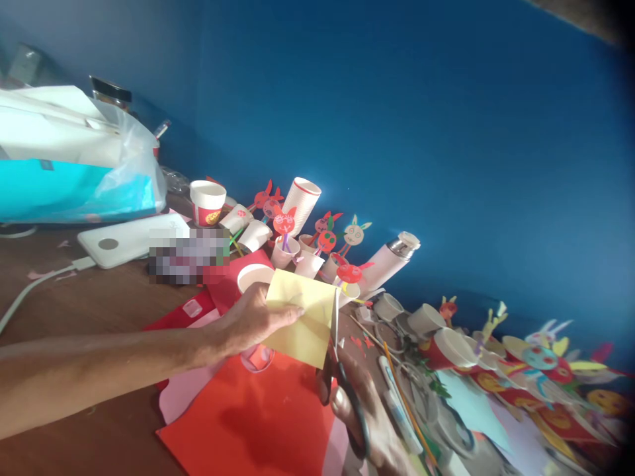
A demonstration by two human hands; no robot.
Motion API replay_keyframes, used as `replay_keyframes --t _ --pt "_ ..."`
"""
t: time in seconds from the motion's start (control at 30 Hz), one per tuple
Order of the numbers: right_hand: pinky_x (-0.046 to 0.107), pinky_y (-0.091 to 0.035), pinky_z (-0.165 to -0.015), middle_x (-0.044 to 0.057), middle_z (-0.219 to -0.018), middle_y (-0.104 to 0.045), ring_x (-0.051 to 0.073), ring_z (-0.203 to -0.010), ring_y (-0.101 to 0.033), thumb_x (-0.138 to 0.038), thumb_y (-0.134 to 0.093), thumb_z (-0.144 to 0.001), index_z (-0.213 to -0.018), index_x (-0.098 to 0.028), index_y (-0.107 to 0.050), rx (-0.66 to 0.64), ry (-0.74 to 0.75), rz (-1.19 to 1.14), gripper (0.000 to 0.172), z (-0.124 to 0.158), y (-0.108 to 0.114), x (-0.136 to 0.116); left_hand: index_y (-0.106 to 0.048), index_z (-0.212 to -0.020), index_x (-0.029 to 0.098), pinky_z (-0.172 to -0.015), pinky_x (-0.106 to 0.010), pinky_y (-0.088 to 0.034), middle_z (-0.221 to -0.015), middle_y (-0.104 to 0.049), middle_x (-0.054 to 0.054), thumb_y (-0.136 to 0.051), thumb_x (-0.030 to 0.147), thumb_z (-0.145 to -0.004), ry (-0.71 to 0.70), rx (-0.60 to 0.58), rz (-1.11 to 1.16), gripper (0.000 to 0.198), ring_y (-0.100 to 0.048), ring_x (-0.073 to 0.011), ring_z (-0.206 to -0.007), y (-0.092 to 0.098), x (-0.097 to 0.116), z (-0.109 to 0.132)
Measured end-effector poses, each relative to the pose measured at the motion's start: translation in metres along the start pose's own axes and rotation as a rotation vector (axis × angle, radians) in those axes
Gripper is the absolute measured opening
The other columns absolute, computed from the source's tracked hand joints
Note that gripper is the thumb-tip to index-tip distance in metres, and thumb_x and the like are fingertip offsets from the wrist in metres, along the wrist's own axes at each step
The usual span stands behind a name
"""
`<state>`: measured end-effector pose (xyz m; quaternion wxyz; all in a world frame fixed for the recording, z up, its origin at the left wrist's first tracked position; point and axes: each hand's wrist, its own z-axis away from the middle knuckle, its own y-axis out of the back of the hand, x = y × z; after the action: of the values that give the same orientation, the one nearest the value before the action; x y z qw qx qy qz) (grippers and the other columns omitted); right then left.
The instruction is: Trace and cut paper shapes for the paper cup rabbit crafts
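Observation:
My left hand (pixel 251 320) is closed on a folded piece of pale yellow paper (pixel 302 317), thumb on top, above a red paper sheet (pixel 258 423). My right hand (pixel 364 413) is blurred by motion and grips dark-handled scissors (pixel 342 370). The scissor blades point up and meet the right edge of the yellow paper. Just behind the paper stands a white paper cup (pixel 254 274).
Paper cups with paper animal heads on sticks (pixel 317 241) stand against the blue wall. A pink flask (pixel 389 261) lies tilted beside them. More cups and cut-outs (pixel 520 370) crowd the right. A white power bank (pixel 131 239), a cable and a plastic bag (pixel 74 165) lie at left.

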<state>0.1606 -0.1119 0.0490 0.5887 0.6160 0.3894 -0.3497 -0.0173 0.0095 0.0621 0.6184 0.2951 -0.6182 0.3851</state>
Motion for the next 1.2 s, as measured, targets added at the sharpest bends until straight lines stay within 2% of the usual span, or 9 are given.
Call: replay_keyframes --t 0.07,0.17,0.43,0.53,0.67,0.87,1.0,1.13,1.2 --pt "0.026 -0.036 -0.058 -0.002 -0.061 -0.053 0.015 -0.06 -0.046 -0.057 -0.054 -0.075 -0.069 -0.021 -0.06 -0.026 -0.006 -0.008 0.037 -0.002 0.001 -0.004 -0.068 -0.079 0.013 -0.06 -0.028 -0.05 -0.073 -0.068 -0.006 -0.071 0.034 -0.062 -0.005 -0.005 0.009 0.028 -0.064 -0.0233 -0.072 -0.001 -0.002 -0.001" --pt "0.025 -0.036 -0.057 -0.002 -0.059 -0.052 0.015 -0.058 -0.046 -0.055 -0.057 -0.073 -0.068 -0.02 -0.058 0.011 -0.043 -0.053 0.035 -0.002 0.001 -0.001 -0.068 -0.084 0.014 -0.063 -0.029 -0.051 -0.074 -0.068 -0.005 -0.07 0.033 -0.063 -0.019 -0.032 0.045 0.028 -0.064 -0.0227 -0.072 -0.001 -0.001 -0.001" --pt "0.025 -0.03 -0.052 -0.003 -0.054 -0.049 0.013 -0.051 -0.042 -0.052 -0.057 -0.073 -0.065 -0.02 -0.057 0.009 -0.005 -0.114 0.033 -0.002 -0.003 0.01 -0.065 -0.069 0.014 -0.056 -0.027 -0.047 -0.063 -0.063 -0.004 -0.066 0.035 -0.067 0.002 -0.048 -0.073 0.021 -0.061 -0.0199 -0.063 0.004 0.003 0.003" --pt "0.025 -0.031 -0.052 -0.003 -0.055 -0.049 0.014 -0.052 -0.042 -0.059 -0.058 -0.067 -0.068 -0.022 -0.061 0.09 -0.041 -0.11 0.038 0.0 -0.006 0.007 -0.065 -0.07 0.014 -0.057 -0.027 -0.047 -0.064 -0.063 -0.003 -0.066 0.034 -0.066 0.007 -0.078 -0.063 0.02 -0.061 -0.0207 -0.066 0.003 0.004 0.003" --pt "0.026 -0.037 -0.053 0.0 -0.068 -0.057 0.017 -0.056 -0.046 -0.066 -0.062 -0.059 -0.085 -0.027 -0.064 0.229 -0.163 -0.088 0.047 0.004 -0.008 0.007 -0.066 -0.079 0.013 -0.061 -0.028 -0.049 -0.07 -0.066 -0.005 -0.066 0.035 -0.066 0.032 -0.114 -0.049 0.026 -0.062 -0.0217 -0.07 0.001 0.004 0.003" --pt "0.024 -0.036 -0.051 -0.002 -0.059 -0.045 0.015 -0.056 -0.042 -0.061 -0.049 -0.076 -0.088 -0.022 -0.06 -0.025 0.079 -0.006 0.043 0.001 -0.001 0.011 -0.065 -0.081 0.012 -0.058 -0.027 -0.048 -0.068 -0.064 -0.004 -0.062 0.037 -0.069 0.044 -0.126 -0.127 0.028 -0.061 -0.018 -0.064 0.001 0.006 0.005" --pt "0.025 -0.04 -0.056 0.0 -0.062 -0.051 0.017 -0.06 -0.048 -0.062 -0.049 -0.077 -0.087 -0.021 -0.061 0.046 0.044 0.104 0.044 0.001 0.002 0.013 -0.064 -0.079 0.012 -0.056 -0.025 -0.047 -0.066 -0.063 -0.003 -0.062 0.037 -0.069 0.061 -0.138 -0.167 0.027 -0.061 -0.0168 -0.062 0.004 0.006 0.005" --pt "0.025 -0.04 -0.054 -0.001 -0.059 -0.051 0.016 -0.056 -0.048 -0.063 -0.047 -0.077 -0.094 -0.021 -0.062 -0.036 0.082 0.097 0.048 0.001 0.004 0.013 -0.064 -0.081 0.012 -0.06 -0.024 -0.048 -0.071 -0.064 -0.003 -0.063 0.032 -0.07 0.063 -0.146 -0.069 0.022 -0.061 -0.0158 -0.066 0.002 0.006 0.005" --pt "0.026 -0.041 -0.052 0.0 -0.063 -0.055 0.017 -0.057 -0.05 -0.064 -0.048 -0.077 -0.099 -0.024 -0.061 -0.027 0.092 0.073 0.047 0.001 0.004 0.013 -0.063 -0.08 0.012 -0.06 -0.024 -0.048 -0.07 -0.064 -0.002 -0.062 0.027 -0.071 0.05 -0.149 -0.004 0.018 -0.061 -0.0142 -0.065 -0.001 0.006 0.005"
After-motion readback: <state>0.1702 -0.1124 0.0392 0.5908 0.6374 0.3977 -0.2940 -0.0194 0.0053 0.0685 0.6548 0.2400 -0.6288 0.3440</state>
